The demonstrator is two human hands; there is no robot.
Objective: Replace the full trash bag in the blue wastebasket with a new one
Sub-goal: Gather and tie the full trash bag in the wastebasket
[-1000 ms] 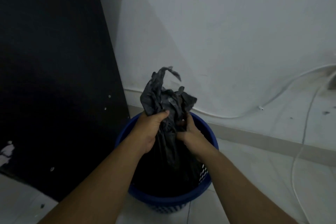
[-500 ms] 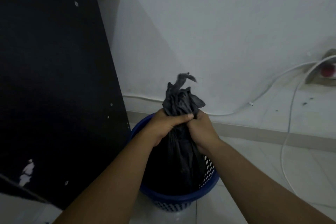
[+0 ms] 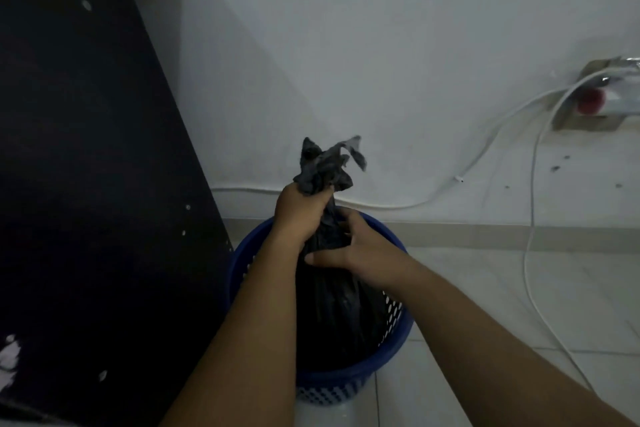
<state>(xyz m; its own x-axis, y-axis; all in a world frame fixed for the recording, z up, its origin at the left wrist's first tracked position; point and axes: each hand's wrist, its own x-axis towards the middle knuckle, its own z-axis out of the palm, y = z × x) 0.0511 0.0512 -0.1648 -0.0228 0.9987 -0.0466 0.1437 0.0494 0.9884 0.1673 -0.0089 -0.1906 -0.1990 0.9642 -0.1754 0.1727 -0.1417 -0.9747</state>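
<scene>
Head view: our left hand point(image 3: 300, 210) clenches the gathered neck of the black trash bag point(image 3: 334, 308); our right hand point(image 3: 362, 250) grasps it just below. The bag sits inside the blue wastebasket point(image 3: 398, 333) on the floor point(image 3: 485, 305). We judge the step to be closing the full bag. Next comes a straight lift clear of the rim.

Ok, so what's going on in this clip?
A person is dealing with the full black trash bag in the blue wastebasket. The left hand grips the bag's gathered neck up top, and the right hand holds it just below, fingers wrapped round it. The bag's body sits inside the basket, not yet lifted out. No new bag is in view. A black panel stands beside the basket.
</scene>
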